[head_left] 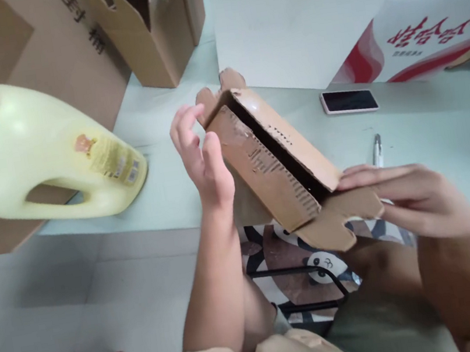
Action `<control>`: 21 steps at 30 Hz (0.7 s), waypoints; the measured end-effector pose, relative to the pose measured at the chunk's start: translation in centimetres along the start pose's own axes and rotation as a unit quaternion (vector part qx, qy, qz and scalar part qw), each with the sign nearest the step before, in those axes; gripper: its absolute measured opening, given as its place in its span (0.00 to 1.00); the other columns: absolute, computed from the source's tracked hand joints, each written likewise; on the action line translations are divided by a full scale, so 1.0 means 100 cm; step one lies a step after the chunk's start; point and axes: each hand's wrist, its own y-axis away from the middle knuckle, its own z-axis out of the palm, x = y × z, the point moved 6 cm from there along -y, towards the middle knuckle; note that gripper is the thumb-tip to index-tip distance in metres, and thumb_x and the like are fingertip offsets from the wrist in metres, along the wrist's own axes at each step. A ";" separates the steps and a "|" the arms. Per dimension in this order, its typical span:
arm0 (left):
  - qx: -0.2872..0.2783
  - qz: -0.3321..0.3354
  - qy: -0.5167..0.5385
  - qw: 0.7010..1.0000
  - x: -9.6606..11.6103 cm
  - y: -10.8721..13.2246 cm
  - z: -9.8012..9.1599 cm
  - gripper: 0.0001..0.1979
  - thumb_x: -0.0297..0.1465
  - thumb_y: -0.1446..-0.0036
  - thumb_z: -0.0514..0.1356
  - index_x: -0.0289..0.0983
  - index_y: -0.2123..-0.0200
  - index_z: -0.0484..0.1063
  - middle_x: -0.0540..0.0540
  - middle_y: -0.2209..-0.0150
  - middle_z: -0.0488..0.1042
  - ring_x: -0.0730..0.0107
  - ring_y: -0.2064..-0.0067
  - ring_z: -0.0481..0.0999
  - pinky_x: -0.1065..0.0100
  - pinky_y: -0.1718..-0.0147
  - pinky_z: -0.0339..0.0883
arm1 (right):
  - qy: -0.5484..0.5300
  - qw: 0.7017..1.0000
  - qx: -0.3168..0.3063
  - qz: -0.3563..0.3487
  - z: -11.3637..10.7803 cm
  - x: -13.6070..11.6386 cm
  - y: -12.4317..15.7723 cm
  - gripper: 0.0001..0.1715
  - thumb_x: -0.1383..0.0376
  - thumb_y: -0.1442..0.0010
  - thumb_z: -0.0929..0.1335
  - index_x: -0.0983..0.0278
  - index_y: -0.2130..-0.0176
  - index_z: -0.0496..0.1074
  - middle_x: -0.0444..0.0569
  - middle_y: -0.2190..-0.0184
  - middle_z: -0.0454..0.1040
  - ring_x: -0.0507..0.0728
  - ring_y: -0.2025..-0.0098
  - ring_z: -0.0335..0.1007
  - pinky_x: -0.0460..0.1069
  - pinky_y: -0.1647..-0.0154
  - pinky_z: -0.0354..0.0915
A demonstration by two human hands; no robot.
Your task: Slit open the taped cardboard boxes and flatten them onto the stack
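Cardboard box (274,161): a flattened brown carton is held tilted over the near table edge, its far end raised, a dark slot left open along its top.
Left hand (202,158): it is set against the box's left face; the fingers are loosely curled and spread, nothing being gripped.
Right hand (401,198): the near-right flap is pinched between flat fingers above and thumb below.
Table (431,129): a pale surface on which all else is rested.
Yellow jug (39,164): laid on its side at the far left, handle downward.
Phone (348,101): laid flat, far right of the box.
Pen (377,150): seen just beyond the right fingers.
Open carton (155,29): stood at the far edge.
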 end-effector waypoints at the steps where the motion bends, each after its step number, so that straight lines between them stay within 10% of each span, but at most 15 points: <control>1: -0.057 0.020 -0.002 0.998 -0.001 0.000 0.011 0.24 0.54 0.31 0.48 0.47 0.45 0.69 0.45 0.40 0.69 0.56 0.32 0.65 0.51 0.30 0.58 | -0.005 1.000 0.013 0.003 -0.002 -0.003 0.012 0.13 0.73 0.35 0.66 0.60 0.57 0.79 0.52 0.53 0.84 0.51 0.55 0.83 0.44 0.43 0.74; 5: -0.193 0.052 -0.024 0.979 0.000 0.003 0.044 0.31 0.58 0.33 0.47 0.47 0.41 0.73 0.44 0.37 0.67 0.54 0.29 0.61 0.48 0.28 0.56 | -0.024 0.998 0.049 0.020 -0.003 0.003 0.040 0.11 0.71 0.34 0.66 0.60 0.58 0.78 0.50 0.57 0.85 0.48 0.62 0.82 0.47 0.38 0.69; 12: -0.234 0.033 -0.030 0.971 0.016 0.011 0.079 0.29 0.60 0.35 0.49 0.44 0.66 0.76 0.42 0.62 0.73 0.50 0.42 0.68 0.42 0.35 0.64 | -0.141 0.979 0.140 0.033 -0.013 0.043 0.073 0.13 0.61 0.28 0.66 0.61 0.61 0.78 0.55 0.61 0.85 0.53 0.67 0.81 0.53 0.57 0.73; 17: -0.238 0.042 -0.039 0.970 0.019 0.009 0.083 0.32 0.61 0.37 0.51 0.46 0.46 0.79 0.42 0.42 0.71 0.49 0.32 0.62 0.42 0.29 0.59 | -0.139 0.974 0.174 0.041 -0.012 0.047 0.087 0.13 0.63 0.29 0.66 0.59 0.60 0.81 0.55 0.60 0.85 0.53 0.72 0.77 0.55 0.62 0.71; 21: -0.247 -0.002 -0.049 0.968 0.012 0.008 0.080 0.34 0.63 0.38 0.50 0.45 0.53 0.82 0.42 0.44 0.73 0.48 0.30 0.60 0.44 0.29 0.58 | -0.141 0.972 0.186 0.017 -0.012 0.043 0.089 0.13 0.66 0.32 0.67 0.57 0.54 0.82 0.54 0.62 0.85 0.54 0.73 0.79 0.55 0.64 0.72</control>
